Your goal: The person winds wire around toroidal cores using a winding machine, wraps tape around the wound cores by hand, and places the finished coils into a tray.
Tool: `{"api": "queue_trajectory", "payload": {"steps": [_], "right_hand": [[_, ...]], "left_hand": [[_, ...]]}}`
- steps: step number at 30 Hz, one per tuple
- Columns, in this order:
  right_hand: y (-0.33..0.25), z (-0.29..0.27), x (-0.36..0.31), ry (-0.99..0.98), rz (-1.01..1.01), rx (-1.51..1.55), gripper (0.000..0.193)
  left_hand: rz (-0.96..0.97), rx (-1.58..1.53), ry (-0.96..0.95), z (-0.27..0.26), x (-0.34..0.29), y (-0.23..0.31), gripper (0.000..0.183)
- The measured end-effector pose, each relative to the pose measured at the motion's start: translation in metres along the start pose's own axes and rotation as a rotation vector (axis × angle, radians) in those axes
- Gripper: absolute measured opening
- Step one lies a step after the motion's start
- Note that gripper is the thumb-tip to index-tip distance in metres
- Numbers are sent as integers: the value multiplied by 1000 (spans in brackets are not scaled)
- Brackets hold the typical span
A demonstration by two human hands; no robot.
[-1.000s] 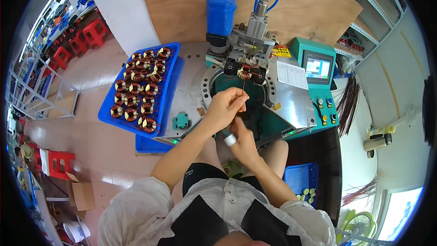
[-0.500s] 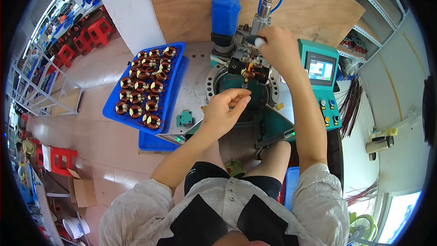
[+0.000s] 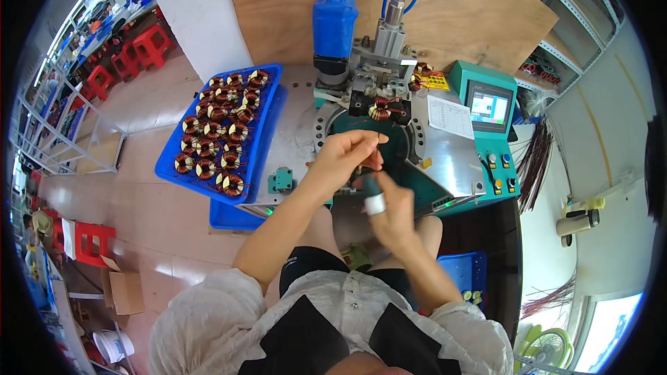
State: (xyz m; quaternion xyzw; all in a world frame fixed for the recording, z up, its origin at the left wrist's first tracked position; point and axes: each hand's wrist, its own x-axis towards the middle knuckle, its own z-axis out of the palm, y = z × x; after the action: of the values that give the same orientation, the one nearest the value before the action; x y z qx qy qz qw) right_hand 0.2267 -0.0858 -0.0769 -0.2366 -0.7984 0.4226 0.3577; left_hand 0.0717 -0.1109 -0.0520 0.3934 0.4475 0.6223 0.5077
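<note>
Just in front of the machine's round opening, my left hand (image 3: 347,156) has its thumb and fingertips pressed together. A thin dark strand shows at the tips, too small to name surely. Below and right of it is my right hand (image 3: 394,219), blurred, with curled fingers. A dark green cylindrical piece (image 3: 374,189) with a white end lies along its thumb side; whether it is held or worn, I cannot tell. Beyond both hands, a copper-wound ring coil (image 3: 380,109) sits between the black jaws of the winding machine (image 3: 333,80).
A blue tray (image 3: 174,175) of several wound coils stands left, beside a small green block (image 3: 281,180). At right are a paper sheet (image 3: 448,116) and a green control panel (image 3: 495,135). Dark wires (image 3: 536,167) hang beyond. A blue bin (image 3: 464,271) is low right.
My right hand has come down from the machine's upper part to beside my left hand, bringing the green and white piece along. My left hand has stayed nearly in place.
</note>
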Motion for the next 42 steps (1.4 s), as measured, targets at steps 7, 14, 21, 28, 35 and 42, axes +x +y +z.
{"api": "queue_trajectory", "payload": {"steps": [7,14,21,28,35,42], "right_hand": [[-33,-76,158,244,-216,-671,15],[-43,-64,145,50,-350,-665,13],[29,-3,30,306,-9,-199,30],[-21,-10,18,44,-286,-296,46],[-40,-88,182,180,-154,-640,18],[-33,-62,142,14,-338,-877,18]], "left_hand": [[164,199,18,11,-6,1,32],[386,805,331,11,-1,-19,32],[191,459,140,-8,22,-43,19],[39,78,8,-7,-3,-1,29],[167,261,102,12,2,-1,27],[353,814,377,12,6,-22,31]]}}
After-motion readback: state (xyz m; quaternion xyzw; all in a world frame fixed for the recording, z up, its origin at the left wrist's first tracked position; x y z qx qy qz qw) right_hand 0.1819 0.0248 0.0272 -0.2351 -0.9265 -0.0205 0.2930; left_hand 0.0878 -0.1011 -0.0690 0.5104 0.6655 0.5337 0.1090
